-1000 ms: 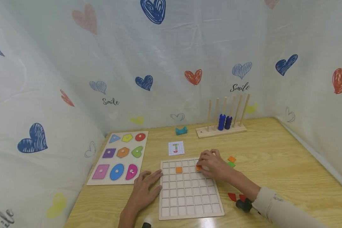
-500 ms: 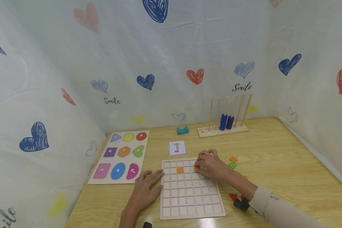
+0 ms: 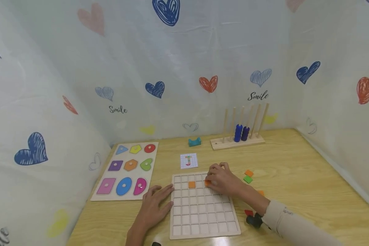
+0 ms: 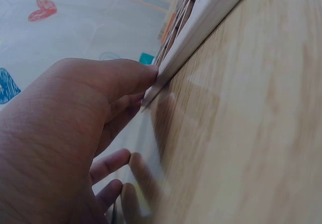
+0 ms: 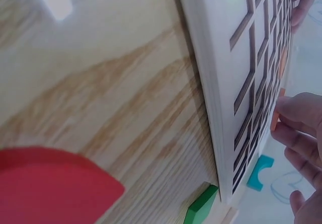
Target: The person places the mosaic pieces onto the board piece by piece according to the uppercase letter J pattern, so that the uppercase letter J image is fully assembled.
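A wooden grid board (image 3: 186,230) lies flat on the table. One orange square tile (image 3: 192,185) sits in a cell of its second row from the back. To the right of it in the head view, my right hand (image 3: 222,181) pinches another orange square tile (image 5: 275,116) between thumb and fingers, over the same row. My left hand (image 3: 153,208) lies at the board's left side with fingers spread; in the left wrist view the thumb (image 4: 133,75) touches the board's edge. Behind the board lies a small card (image 3: 189,161) printed with a J made of coloured pieces.
Loose pieces lie right of the board: an orange tile (image 3: 249,173), a green tile (image 3: 248,179) and a red curved piece (image 5: 55,183). A shape puzzle (image 3: 95,197) is at the left. Behind stand a peg stacker (image 3: 238,143) and a teal arched block (image 3: 194,142).
My right hand has shifted slightly left over the board with the pinched orange tile. The left hand has stayed at the board's edge.
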Demonstrator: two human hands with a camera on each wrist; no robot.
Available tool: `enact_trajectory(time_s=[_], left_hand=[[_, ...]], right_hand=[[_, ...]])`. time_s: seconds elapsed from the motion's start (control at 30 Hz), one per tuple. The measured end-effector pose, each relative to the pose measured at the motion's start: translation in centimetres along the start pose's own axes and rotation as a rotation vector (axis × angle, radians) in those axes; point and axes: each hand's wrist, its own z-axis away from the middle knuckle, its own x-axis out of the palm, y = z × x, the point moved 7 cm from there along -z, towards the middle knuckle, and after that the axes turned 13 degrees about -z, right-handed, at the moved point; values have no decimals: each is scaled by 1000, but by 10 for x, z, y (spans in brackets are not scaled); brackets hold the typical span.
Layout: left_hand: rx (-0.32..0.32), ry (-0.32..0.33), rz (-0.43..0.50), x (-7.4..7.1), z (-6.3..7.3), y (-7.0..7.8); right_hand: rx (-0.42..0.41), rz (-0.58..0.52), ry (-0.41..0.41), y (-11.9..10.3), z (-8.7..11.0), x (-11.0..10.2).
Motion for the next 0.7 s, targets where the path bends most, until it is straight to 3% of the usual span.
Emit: enact_trajectory(time_s=[0.23, 0.7], left_hand=[[12, 6, 42, 3, -1, -3], [4, -10, 11, 0, 0, -1]], right_hand=[[21, 42, -30, 1, -1, 6], [37, 44, -68, -2, -3, 10]])
